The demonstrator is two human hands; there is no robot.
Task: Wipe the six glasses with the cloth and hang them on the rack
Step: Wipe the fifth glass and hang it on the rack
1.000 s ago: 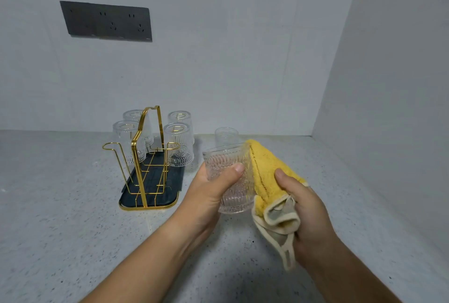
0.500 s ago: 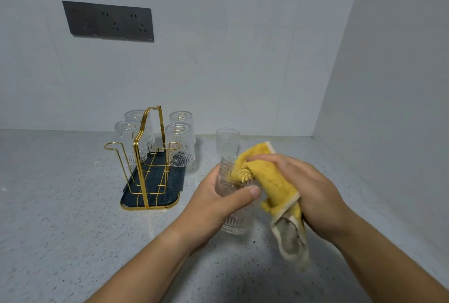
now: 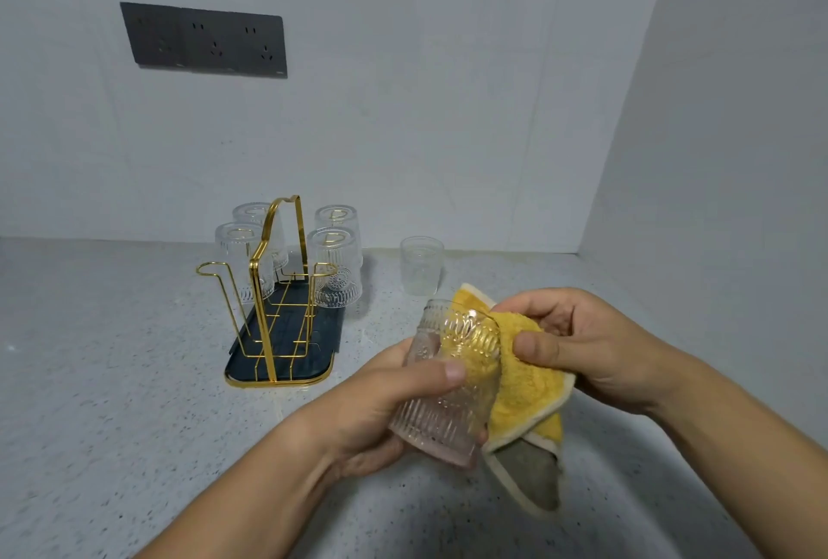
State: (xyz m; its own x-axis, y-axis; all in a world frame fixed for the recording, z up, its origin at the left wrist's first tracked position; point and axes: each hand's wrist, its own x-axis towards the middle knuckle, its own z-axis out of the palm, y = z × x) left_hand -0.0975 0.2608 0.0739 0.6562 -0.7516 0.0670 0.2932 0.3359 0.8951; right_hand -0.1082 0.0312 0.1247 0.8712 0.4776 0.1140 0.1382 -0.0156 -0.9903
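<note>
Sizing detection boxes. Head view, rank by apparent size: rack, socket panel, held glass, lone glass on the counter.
1. rack
2. held glass and socket panel: look about alike, not ranked
3. lone glass: smallest, though it is farther off than the held glass, so real sizes may match

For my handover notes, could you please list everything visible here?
counter: one, speckled grey, below everything
rack: one, gold wire, dark tray, on counter
hung glasses: four, clear, upside down on rack
loose glass: one, clear, upright on counter right of rack
held glass: one, clear, in left hand
cloth: one, yellow, at held glass's mouth
socket panel: one, dark grey, back wall
left hand: grips held glass
right hand: pinches cloth
</note>
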